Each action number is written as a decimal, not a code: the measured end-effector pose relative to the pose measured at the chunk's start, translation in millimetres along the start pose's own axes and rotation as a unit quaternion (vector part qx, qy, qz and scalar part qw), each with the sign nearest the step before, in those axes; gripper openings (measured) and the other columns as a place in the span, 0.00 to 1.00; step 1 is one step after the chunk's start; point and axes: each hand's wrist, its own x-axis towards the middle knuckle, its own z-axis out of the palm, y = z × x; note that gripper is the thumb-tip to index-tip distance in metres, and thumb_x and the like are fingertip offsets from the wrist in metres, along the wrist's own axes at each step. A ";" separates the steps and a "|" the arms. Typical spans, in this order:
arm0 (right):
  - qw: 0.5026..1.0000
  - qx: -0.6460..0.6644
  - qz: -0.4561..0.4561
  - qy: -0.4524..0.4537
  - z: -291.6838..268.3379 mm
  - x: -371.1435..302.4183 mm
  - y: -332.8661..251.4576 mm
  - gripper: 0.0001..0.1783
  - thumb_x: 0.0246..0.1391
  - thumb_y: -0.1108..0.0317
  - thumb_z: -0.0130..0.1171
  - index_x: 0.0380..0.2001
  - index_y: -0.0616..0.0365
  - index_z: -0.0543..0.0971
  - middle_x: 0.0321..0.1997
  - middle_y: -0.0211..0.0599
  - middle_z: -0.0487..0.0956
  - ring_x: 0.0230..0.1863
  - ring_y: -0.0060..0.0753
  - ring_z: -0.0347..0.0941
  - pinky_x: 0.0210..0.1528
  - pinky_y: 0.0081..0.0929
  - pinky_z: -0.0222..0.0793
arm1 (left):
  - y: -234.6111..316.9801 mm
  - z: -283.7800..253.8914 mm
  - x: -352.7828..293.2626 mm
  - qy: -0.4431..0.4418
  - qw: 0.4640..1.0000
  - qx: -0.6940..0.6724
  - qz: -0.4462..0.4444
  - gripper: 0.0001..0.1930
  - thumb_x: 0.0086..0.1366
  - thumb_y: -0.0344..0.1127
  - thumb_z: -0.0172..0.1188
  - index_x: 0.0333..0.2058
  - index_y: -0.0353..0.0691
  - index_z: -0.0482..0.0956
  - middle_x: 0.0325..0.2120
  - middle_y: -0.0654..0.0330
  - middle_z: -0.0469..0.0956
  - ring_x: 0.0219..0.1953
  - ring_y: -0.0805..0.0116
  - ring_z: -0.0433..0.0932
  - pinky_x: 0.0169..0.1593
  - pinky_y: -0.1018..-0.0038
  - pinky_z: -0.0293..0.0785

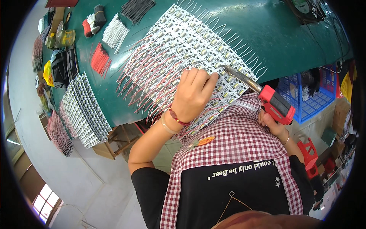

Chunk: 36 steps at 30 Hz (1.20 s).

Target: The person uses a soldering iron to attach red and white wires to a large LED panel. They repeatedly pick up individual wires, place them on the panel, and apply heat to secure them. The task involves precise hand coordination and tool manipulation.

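A large panel of white circuit boards [213, 47] lies on the green table, with red and white wires standing out from its rows. My left hand [192, 93] rests on the panel, its fingers closed and pointing at the far side. What they pinch is too small to make out, though thin wires lie about the fingertips. My right hand [272, 124], partly hidden, is closed around the red and black handle of a soldering iron [276, 104]. The iron's metal tip reaches over the boards, just right of my left fingertips.
Bundles of red wires [100, 60], white wires [115, 32] and black wires [137, 9] lie on the green table [282, 45]. More wired boards [85, 110] hang over its left edge. A blue crate [316, 97] and red stool [308, 154] stand right; a fan [305, 9] sits far right.
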 end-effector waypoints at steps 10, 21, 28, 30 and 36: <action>1.000 -0.012 0.013 0.007 1.1 -9.8 6.9 0.05 0.58 0.73 0.57 0.36 0.61 0.76 0.30 0.29 0.75 0.32 0.23 0.70 0.35 0.25 0.66 | -2.1 9.8 -1.8 -0.010 1.000 -0.006 -0.013 0.14 0.48 0.21 0.58 0.36 0.36 0.81 0.24 0.62 0.66 0.28 0.64 0.68 0.35 0.69 0.63; 0.985 -0.159 -0.060 0.025 -2.0 -8.8 18.5 0.09 0.51 0.72 0.62 0.37 0.61 0.78 0.29 0.35 0.78 0.30 0.33 0.76 0.35 0.28 0.69 | -2.0 8.6 -0.6 -0.022 1.000 0.009 -0.014 0.12 0.49 0.22 0.58 0.35 0.36 0.81 0.24 0.62 0.66 0.29 0.65 0.68 0.35 0.69 0.61; 0.999 -0.043 0.000 -0.005 -3.8 -12.2 13.1 0.06 0.58 0.73 0.55 0.37 0.64 0.76 0.30 0.29 0.75 0.32 0.23 0.71 0.35 0.25 0.67 | -0.6 5.9 1.2 -0.025 0.998 0.057 -0.009 0.10 0.50 0.25 0.59 0.34 0.41 0.81 0.25 0.65 0.68 0.30 0.67 0.69 0.38 0.70 0.61; 0.999 -0.050 0.003 -0.012 -3.3 -10.9 9.1 0.05 0.59 0.73 0.55 0.36 0.63 0.76 0.29 0.28 0.75 0.31 0.22 0.70 0.34 0.24 0.66 | -0.4 4.9 2.9 -0.027 0.997 0.074 -0.007 0.09 0.50 0.25 0.60 0.33 0.41 0.81 0.25 0.65 0.68 0.30 0.67 0.69 0.38 0.70 0.61; 0.999 -0.051 0.001 0.000 -1.0 -11.6 3.2 0.04 0.58 0.72 0.56 0.34 0.61 0.76 0.28 0.29 0.75 0.30 0.22 0.70 0.33 0.25 0.66 | 4.2 0.9 0.8 0.005 0.999 0.038 0.006 0.12 0.49 0.25 0.60 0.35 0.40 0.81 0.25 0.65 0.68 0.29 0.67 0.69 0.37 0.69 0.61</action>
